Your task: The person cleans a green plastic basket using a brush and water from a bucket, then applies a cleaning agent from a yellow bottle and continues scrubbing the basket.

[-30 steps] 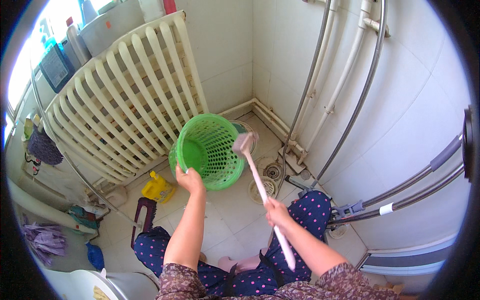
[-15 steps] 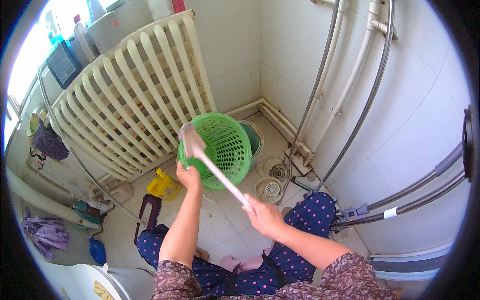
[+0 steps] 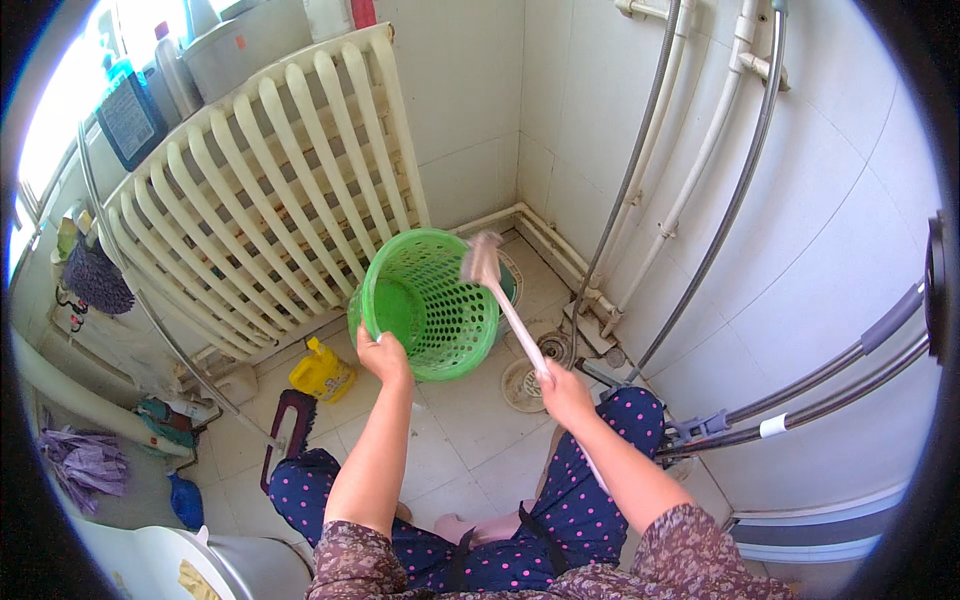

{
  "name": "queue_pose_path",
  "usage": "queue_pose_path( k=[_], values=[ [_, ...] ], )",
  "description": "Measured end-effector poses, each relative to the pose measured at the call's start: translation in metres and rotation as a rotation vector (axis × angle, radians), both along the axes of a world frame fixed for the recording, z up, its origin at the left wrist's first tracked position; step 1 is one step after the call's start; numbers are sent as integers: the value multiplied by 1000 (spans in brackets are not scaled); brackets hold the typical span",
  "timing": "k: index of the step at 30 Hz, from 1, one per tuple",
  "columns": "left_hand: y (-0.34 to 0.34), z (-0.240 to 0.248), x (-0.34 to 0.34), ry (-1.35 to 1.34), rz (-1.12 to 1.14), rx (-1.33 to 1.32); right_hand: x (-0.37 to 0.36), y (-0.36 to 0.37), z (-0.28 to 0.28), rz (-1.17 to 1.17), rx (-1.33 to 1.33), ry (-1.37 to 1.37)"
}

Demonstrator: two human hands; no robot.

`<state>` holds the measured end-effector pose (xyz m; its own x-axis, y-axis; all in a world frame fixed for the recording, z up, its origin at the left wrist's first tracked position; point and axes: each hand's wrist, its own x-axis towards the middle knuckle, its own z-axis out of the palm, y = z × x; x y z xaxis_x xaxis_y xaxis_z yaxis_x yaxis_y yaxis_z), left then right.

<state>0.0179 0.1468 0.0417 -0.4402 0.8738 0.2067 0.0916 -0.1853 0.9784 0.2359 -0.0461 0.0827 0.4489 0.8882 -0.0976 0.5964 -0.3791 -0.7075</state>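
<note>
A green plastic basket (image 3: 470, 335) full of holes is tilted so that its mouth faces me. My left hand (image 3: 383, 357) grips its near left rim, the fingers closed around the edge. In my right hand (image 3: 566, 394) is a pale pink long-handled scrub brush (image 3: 512, 318), the fist wrapped round the handle. The brush head rises at the basket's right rim, bristles toward the far left; whether it touches the rim I cannot tell. Behind the basket, partly hidden, stands a greenish bucket (image 3: 511, 280).
A white radiator (image 3: 270, 190) fills the far left wall. On the tiled floor are a yellow jug (image 3: 322, 372), a purple floor brush (image 3: 290, 435) and a round drain (image 3: 522, 385). Pipes and hoses (image 3: 705, 250) run along the right wall. A white machine (image 3: 255, 570) stands at the lower left.
My right hand has moved the brush rightward, from over the basket's left rim to its right rim. The basket has turned slightly, showing more of its inside. My left hand keeps hold of it.
</note>
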Motion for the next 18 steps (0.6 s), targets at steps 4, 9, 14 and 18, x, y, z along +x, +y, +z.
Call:
queue_pose_path(
  k=[4, 9, 14, 18],
  values=[
    [1, -1, 14, 25, 116, 52, -14, -52, -12, -51, -237, 322],
    [1, 4, 14, -41, 149, -45, -49, -93, 0, 92, -266, 475],
    [-4, 3, 11, -119, 160, 22, -42, -88, 15, 99, -141, 247],
    [-9, 0, 6, -115, 146, 25, -32, -71, 27, 60, -67, 195]
  ],
)
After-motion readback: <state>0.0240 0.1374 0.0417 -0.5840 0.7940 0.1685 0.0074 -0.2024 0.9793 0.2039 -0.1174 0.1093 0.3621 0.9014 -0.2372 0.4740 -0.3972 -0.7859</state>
